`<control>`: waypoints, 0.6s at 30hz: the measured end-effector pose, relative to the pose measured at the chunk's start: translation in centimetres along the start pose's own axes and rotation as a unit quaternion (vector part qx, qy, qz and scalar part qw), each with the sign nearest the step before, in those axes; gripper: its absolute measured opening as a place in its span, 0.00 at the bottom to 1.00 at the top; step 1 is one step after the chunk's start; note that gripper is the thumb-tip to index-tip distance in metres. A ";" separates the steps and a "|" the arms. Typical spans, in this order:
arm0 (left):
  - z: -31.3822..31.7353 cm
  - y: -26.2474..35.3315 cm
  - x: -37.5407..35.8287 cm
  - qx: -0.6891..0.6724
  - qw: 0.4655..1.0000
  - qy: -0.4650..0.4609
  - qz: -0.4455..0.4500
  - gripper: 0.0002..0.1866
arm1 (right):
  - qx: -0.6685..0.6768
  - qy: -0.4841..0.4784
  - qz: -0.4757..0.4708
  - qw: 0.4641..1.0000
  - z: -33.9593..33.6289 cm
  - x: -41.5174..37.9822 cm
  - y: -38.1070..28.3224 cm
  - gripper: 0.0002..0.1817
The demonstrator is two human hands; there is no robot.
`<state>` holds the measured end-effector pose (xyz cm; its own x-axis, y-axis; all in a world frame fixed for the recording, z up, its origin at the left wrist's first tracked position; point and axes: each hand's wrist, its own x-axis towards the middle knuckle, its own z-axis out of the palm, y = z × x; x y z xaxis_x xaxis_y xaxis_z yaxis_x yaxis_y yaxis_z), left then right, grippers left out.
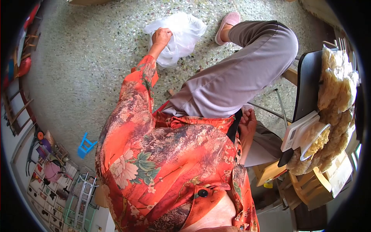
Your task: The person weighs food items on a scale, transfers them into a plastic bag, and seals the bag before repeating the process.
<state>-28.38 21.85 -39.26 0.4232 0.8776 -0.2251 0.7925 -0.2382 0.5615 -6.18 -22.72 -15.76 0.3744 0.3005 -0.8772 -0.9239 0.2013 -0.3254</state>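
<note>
My left hand (162, 36) reaches down beside my leg to a translucent white plastic bag (181, 40) on the speckled floor. Its fingers are closed on the bag's upper edge. The bag is crumpled and bulges a little; its contents do not show clearly. My right hand (247, 124) rests at my lap with curled fingers, beside a black strip (234, 129); I cannot tell what, if anything, is inside them. To my right, a clear tub of yellowish pieces (317, 142) is on a white scale (297, 131) at the table's edge.
Large bags of pale dried food (335, 83) are piled on the dark table (309, 79) to my right. A wooden chair (309, 185) stands near it. On the left are a small blue stool (86, 145) and a cluttered rack (48, 189). My pink shoe (229, 23) is near the bag.
</note>
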 end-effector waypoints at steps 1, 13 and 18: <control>-0.8 0.5 -0.1 0.030 0.998 0.031 0.039 0.07 | 0.008 -0.007 0.004 1.000 -3.5 1.8 -0.7 0.10; 1.2 -3.3 -3.0 0.276 0.932 -0.037 0.232 0.05 | 0.026 -0.029 -0.002 0.999 -3.0 3.0 -0.8 0.10; -0.6 -2.1 -5.4 0.308 0.918 -0.095 0.231 0.06 | 0.060 -0.040 0.004 0.997 -4.5 4.1 -1.1 0.09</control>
<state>-32.60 17.89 -38.72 0.7993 0.5492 -0.2438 0.5821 -0.8084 0.0878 -3.98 -25.87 -20.62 0.3771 0.3747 -0.8470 -0.9125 0.3070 -0.2704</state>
